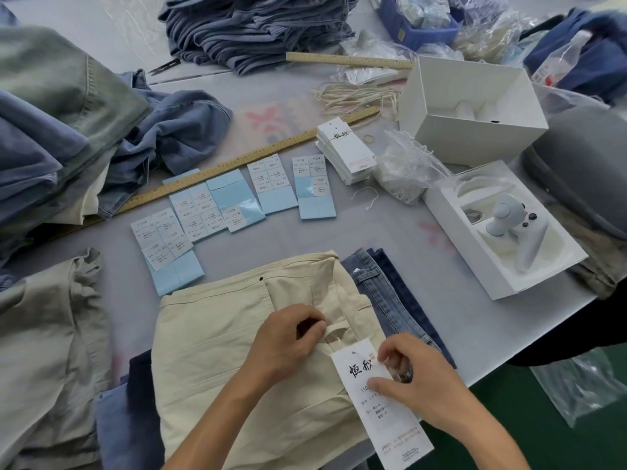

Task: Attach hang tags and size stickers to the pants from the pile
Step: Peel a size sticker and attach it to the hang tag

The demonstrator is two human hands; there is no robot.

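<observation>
Left hand: your left hand rests on the cream pants, fingers curled and pinching fabric at the waistband.
Right hand: your right hand pinches the hang tag, thumb pressed on its face, fingertips curled at its top edge.
Hang tag: it lies tilted on the right edge of the cream pants, its top end just beside your left hand.
Cream pants: flat on the table, over denim pants that show at 3 o'clock.
Size stickers: sheets on blue backing lie in a row at 12 o'clock from your hands.
Tag stack: spare hang tags sit at 1 o'clock, beyond the stickers.
Ruler: a long wooden ruler runs behind the stickers.
Pile: folded denim at 12 o'clock, far side.
Box: a white box holds a controller at 2 o'clock.
</observation>
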